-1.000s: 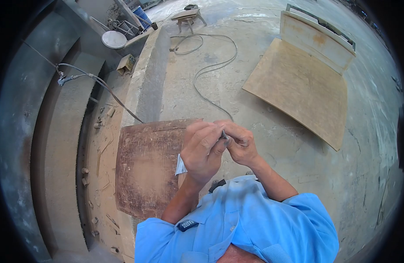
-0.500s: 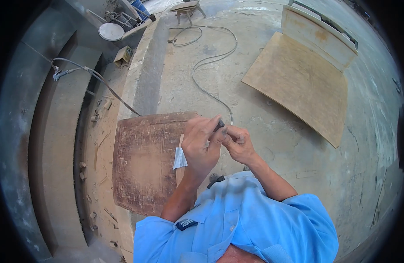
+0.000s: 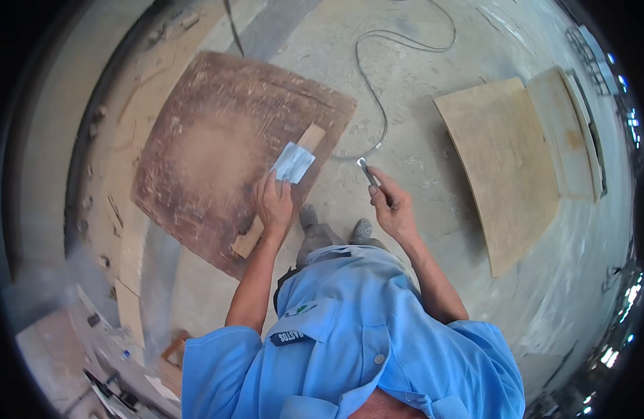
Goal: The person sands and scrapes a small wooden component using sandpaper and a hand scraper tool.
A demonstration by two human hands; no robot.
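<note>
The left hand [image 3: 274, 202] holds a small pale sheet [image 3: 292, 163], pinched at its lower edge, above the worn brown board [image 3: 217, 140] that lies on the concrete floor [image 3: 420, 140]. The right hand [image 3: 392, 209] is closed around a thin metal tool [image 3: 368, 172], whose long axis points up and a little left, away from the body. The two hands are apart; the sheet lies to the left of the tool tip, nearer the left hand. A grey cable [image 3: 378, 98] runs on the floor just beyond the tool.

I see a dusty concrete floor [image 3: 433, 160] in bright daylight; a worn brown board [image 3: 217, 140] lies on it; a grey cable [image 3: 378, 84] snakes past; pale plywood sheets [image 3: 510, 160] rest well apart to one side.
</note>
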